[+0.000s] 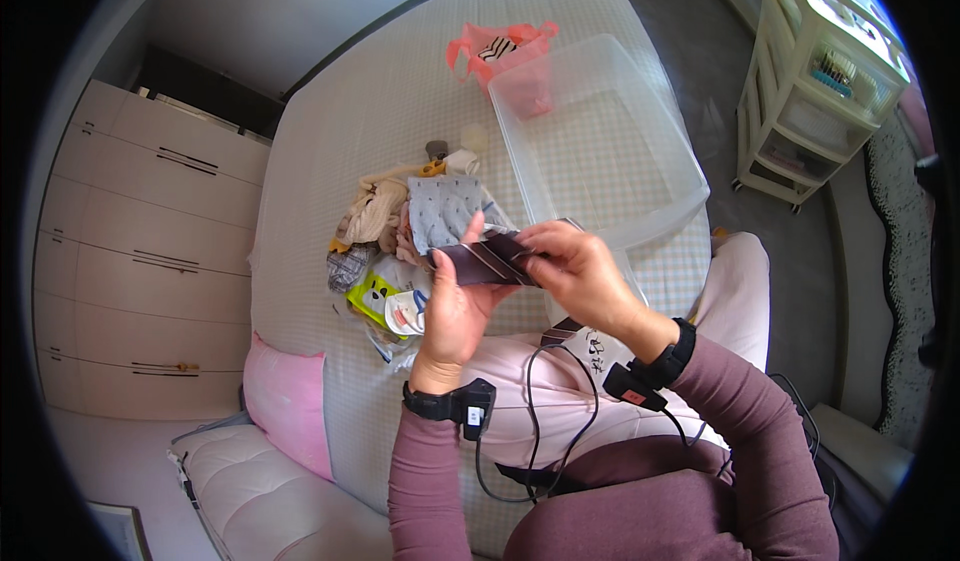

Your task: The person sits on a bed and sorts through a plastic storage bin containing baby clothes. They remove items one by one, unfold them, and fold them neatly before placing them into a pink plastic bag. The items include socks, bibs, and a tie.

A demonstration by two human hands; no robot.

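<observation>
A dark necktie [480, 262] with pale diagonal stripes is stretched between my two hands above my lap. My left hand [459, 321] holds one part of it across the palm, thumb raised at the near side. At its other side, the fingertips of my right hand [585, 268] pinch the fabric. More striped dark fabric hangs down by my thigh; whether it is the same tie's tail I cannot tell. Just past my left hand lies a light blue patterned cloth [444, 204], on a heap of small garments [375, 212].
A clear plastic bin [600, 219] lies on the checked bed [330, 133], beside a pink plastic bag [480, 39] with striped fabric inside. A bright green package [369, 296] lies left of my hands. Cables hang from my wristbands over my lap. A drawer cart [814, 110] stands right.
</observation>
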